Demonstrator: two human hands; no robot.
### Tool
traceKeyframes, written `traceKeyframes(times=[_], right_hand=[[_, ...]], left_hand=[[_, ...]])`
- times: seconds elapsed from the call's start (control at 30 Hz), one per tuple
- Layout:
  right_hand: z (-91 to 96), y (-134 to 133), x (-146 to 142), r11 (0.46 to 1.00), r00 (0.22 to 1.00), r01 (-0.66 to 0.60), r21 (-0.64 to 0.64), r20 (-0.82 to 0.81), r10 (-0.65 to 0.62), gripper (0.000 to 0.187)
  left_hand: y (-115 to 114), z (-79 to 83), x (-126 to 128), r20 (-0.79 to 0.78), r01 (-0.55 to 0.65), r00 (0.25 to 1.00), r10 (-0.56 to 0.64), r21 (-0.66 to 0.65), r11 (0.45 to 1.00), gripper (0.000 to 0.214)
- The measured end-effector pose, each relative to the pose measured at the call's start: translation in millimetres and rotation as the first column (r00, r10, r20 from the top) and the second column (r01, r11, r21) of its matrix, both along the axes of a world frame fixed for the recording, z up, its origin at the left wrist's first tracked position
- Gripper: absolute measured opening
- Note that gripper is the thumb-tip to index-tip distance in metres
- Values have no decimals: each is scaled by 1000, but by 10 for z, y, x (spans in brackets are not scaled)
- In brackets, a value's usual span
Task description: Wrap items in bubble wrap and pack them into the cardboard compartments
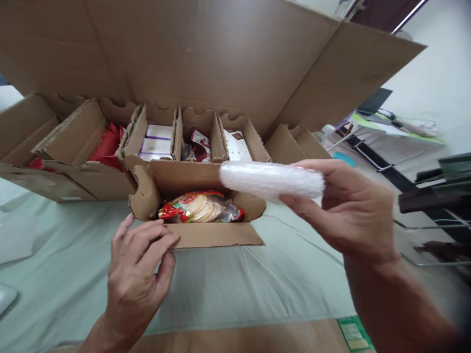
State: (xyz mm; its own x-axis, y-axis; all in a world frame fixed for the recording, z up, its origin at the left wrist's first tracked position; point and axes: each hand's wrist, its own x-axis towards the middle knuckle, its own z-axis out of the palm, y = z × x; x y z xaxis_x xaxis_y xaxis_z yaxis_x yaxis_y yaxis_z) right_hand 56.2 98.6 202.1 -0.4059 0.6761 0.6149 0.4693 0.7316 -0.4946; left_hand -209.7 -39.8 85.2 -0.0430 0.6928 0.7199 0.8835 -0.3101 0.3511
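Observation:
My right hand (342,211) pinches a white bubble-wrap bundle (272,180) between thumb and fingers, holding it above the right side of a small cardboard box (217,235). What is inside the bundle, if anything, I cannot make out. Lying in the small box is a clear and red snack packet (202,207) with round, pale crackers showing through. At the box's left front corner, my left hand (142,274) rests its bent, slightly spread fingers on the front flap, the thumb apart from them.
Behind stands a row of cardboard compartments (176,132) holding red packets (106,147), white boxes (157,139) and a dark red pouch (201,145). A tall cardboard panel (206,59) rises behind them. Pale green cloth (235,289) covers the surface. A rack (434,225) stands at right.

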Motion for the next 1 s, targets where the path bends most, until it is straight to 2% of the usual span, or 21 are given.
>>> traceKeyframes(times=[0.1, 0.17, 0.23, 0.3, 0.4, 0.47, 0.57, 0.7, 0.8, 0.83, 0.9, 1.0], right_hand=[[43, 120, -382, 985, 976, -162, 63, 157, 150, 24], [51, 223, -706, 956, 923, -267, 121, 316, 218, 21], [17, 333, -1047, 926, 821, -355, 133, 518, 240, 21], [-68, 430, -1366, 902, 675, -425, 76, 690, 260, 20], [-255, 522, -1738, 873, 475, -487, -41, 826, 304, 21], [-372, 549, -1893, 866, 397, -493, -86, 863, 312, 23], [-484, 561, -2004, 868, 353, -482, -118, 881, 316, 24], [-527, 565, -2019, 880, 361, -443, -169, 865, 347, 25], [-448, 570, -1915, 875, 405, -423, -236, 814, 416, 32], [-388, 562, -1834, 873, 451, -423, -241, 780, 434, 40], [-228, 511, -1572, 890, 599, -410, -197, 678, 426, 48], [-14, 319, -918, 958, 864, -278, -67, 419, 280, 34]], left_hand=[[33, -5, 5, 8, -6, 1000, 6, -6, 1000, 31], [51, -10, 13, 10, -7, 1000, 7, -10, 1000, 31], [56, -15, 23, 19, -7, 1000, 7, -13, 1000, 30], [53, -19, 33, 35, -6, 999, 6, -11, 1000, 30], [51, -26, 34, 54, -3, 999, 3, -5, 1000, 30], [59, -33, 25, 61, 5, 998, -4, -11, 1000, 30], [81, -41, 8, 63, 15, 998, -15, -10, 1000, 31], [100, -41, 24, 97, -21, 995, 17, 38, 999, 34], [80, -59, 54, 221, -144, 968, 118, 102, 984, 59], [69, -75, 57, 277, -180, 950, 146, 102, 978, 70], [56, -123, 43, 399, -211, 900, 174, 51, 976, 81], [87, -206, -27, 609, -142, 775, 167, -89, 986, 82]])
